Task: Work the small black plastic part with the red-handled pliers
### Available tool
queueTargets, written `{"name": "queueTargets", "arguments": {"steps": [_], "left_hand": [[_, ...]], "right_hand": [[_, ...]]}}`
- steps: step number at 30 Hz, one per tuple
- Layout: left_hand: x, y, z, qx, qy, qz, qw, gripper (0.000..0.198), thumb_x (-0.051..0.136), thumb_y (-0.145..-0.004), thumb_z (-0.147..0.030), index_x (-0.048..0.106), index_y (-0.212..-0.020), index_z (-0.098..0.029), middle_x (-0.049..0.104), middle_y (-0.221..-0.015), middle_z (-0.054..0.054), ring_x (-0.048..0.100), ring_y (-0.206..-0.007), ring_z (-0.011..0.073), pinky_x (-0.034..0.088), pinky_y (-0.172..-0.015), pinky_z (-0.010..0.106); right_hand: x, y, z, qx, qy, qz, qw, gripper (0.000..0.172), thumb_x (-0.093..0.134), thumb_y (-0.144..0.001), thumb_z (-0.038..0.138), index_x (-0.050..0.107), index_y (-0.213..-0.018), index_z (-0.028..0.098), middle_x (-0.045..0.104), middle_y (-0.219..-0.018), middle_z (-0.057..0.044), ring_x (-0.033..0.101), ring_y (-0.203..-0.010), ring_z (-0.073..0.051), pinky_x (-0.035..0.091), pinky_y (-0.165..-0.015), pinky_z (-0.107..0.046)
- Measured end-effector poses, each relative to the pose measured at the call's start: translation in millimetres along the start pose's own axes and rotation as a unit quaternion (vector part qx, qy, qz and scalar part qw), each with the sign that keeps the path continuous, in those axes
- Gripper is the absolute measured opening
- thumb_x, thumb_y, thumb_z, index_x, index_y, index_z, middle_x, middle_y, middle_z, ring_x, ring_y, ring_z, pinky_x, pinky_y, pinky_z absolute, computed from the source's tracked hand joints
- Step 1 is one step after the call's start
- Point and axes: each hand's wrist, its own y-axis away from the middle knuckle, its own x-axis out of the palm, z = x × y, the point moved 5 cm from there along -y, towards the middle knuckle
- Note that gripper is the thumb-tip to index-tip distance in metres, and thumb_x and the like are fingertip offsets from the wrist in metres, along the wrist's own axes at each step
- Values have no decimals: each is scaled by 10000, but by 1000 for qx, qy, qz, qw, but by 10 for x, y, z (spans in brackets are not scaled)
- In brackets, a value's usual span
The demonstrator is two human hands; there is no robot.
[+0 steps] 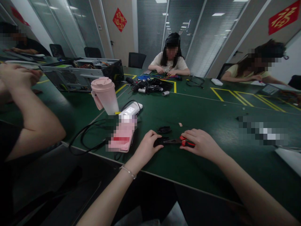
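My right hand (197, 141) is wrapped round the red-and-black handles of a pair of pliers (187, 143), held low over the green table. The jaws point left and reach a small black part (159, 141), which my left hand (150, 143) pinches between thumb and fingers. What kind of part it is, I cannot make out. Whether the jaws grip it or only touch it is too small to tell. Another small black piece (164, 129) lies on the table just beyond my hands. A pale scrap (180, 124) sits to its right.
To the left are a pink cup (104, 94), a white device (132, 110) with a black cable and a pink phone-like object (121, 135). An open computer case (82, 75) and a pile of black parts (148, 86) stand farther back. Other people sit around the table; one arm (35, 116) is close on my left.
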Motion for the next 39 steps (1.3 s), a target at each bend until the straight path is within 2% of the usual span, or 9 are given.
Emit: {"name": "queueTargets", "arguments": {"steps": [11, 29, 35, 39], "left_hand": [[3, 3, 1, 1, 2, -2, 1000, 313, 661, -727, -200, 579, -1029, -200, 493, -969, 27, 521, -923, 177, 447, -862, 349], [2, 0, 2, 2, -7, -3, 1000, 312, 667, -720, -196, 581, -1020, -190, 494, -966, 28, 518, -925, 176, 441, -867, 338], [3, -7, -6, 6, -3, -3, 1000, 315, 661, -725, -201, 579, -1029, -196, 493, -968, 28, 518, -934, 181, 439, -869, 352], [3, -12, -3, -1, -1, 0, 1000, 314, 664, -721, -198, 581, -1024, -199, 493, -966, 28, 520, -929, 183, 444, -862, 356]], "right_hand": [[11, -8, 2, 8, -4, 10, 1000, 412, 514, -776, 496, 579, -1010, 163, 624, -959, -87, 544, -826, -191, 410, -698, -313], [35, -3, 55, -10, 38, 5, 999, 377, 490, -800, 461, 585, -970, 138, 626, -903, -108, 558, -783, -198, 409, -647, -311], [72, -1, 40, 7, 40, 12, 999, 329, 553, -738, 283, 574, -1029, 132, 621, -961, -117, 563, -821, -213, 440, -700, -338], [61, -19, 42, 11, 36, 22, 999, 290, 555, -704, 208, 586, -985, 145, 619, -926, -102, 557, -806, -209, 442, -682, -330]]}}
